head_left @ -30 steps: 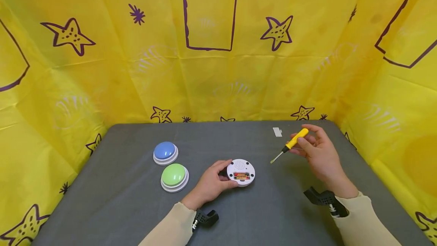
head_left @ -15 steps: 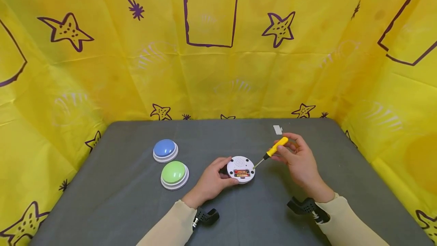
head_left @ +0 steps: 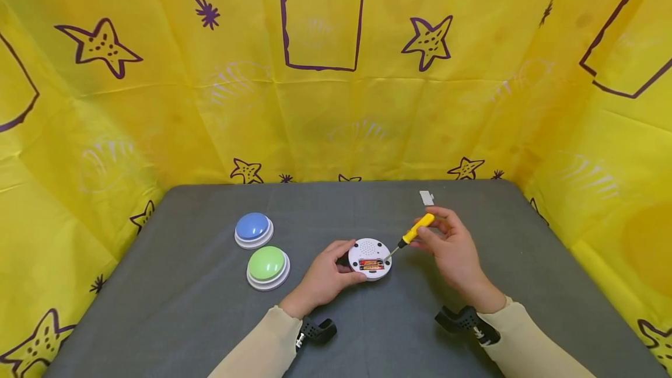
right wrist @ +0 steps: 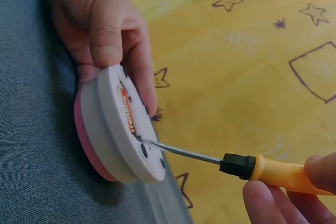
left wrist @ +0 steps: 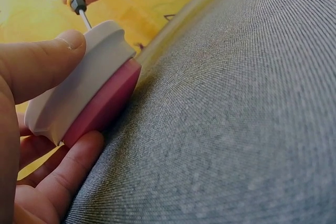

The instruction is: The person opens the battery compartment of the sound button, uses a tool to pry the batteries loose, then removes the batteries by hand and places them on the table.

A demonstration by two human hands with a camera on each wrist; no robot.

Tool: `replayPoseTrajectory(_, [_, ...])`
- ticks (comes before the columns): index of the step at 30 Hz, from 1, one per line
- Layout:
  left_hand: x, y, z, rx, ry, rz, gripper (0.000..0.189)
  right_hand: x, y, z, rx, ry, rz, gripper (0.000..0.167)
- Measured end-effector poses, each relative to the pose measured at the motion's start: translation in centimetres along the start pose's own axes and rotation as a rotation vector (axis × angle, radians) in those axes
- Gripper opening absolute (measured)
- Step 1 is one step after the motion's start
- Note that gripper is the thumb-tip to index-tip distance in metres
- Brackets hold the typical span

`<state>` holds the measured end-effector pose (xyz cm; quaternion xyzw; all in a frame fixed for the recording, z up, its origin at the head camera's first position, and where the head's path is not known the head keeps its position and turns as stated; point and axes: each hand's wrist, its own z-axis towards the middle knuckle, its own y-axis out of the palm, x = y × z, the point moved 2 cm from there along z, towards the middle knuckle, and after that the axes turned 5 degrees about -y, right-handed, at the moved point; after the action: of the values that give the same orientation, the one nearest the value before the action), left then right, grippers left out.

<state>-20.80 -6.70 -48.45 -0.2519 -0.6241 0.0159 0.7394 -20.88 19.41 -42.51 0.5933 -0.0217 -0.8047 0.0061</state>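
My left hand (head_left: 324, 272) grips a round white push-button (head_left: 370, 248) turned upside down, thumb and fingers at its edge. Its pink dome (left wrist: 107, 98) faces the table in the left wrist view. Two red batteries (head_left: 371, 264) sit in its uncovered compartment. In my right hand (head_left: 455, 252) is a screwdriver (head_left: 418, 228) with a yellow handle and black collar, pinched between thumb and fingers. The screwdriver's metal tip (right wrist: 149, 141) points down into the end of the battery compartment, right beside one battery. The small white battery cover (head_left: 426, 198) lies beyond my right hand.
A blue push-button (head_left: 253, 227) and a green push-button (head_left: 266, 264) stand upright to the left of my left hand. The grey cloth-covered table (head_left: 173, 284) is walled by a yellow printed curtain (head_left: 315, 115) at the back and sides.
My right hand has moved left and slightly down with the screwdriver, bringing its tip from beside the push-button to the battery compartment. My left hand keeps its hold.
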Motion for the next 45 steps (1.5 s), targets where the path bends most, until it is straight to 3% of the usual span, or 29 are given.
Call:
replayPoseTrajectory(8, [0.0, -0.1, 0.0, 0.000, -0.001, 0.013, 0.079, 0.2, 0.3, -0.3, -0.025, -0.044, -0.101, 0.041])
replayPoseTrajectory(16, [0.0, 0.0, 0.0, -0.006, 0.010, 0.023, 0.080, -0.5, 1.0, -0.9, -0.080, -0.199, -0.251, 0.041])
replayPoseTrajectory(22, [-0.2, 0.0, 0.0, -0.007, 0.016, 0.034, 0.080, -1.1, 1.2, -1.3, -0.107, -0.306, -0.446, 0.044])
replayPoseTrajectory(32, [-0.5, 0.2, 0.1, -0.010, 0.040, 0.031, 0.081, -1.3, 1.2, -1.5, -0.122, -0.285, -0.534, 0.044])
replayPoseTrajectory(40, [-0.4, 0.3, 0.2, -0.010, 0.043, 0.019, 0.080, -2.0, 2.2, -1.9, -0.174, -0.469, -0.545, 0.048])
replayPoseTrajectory(45, [-0.4, 0.3, 0.2, -0.008, 0.045, 0.002, 0.079, -2.3, 2.2, -1.9, -0.160, -0.587, -0.609, 0.049])
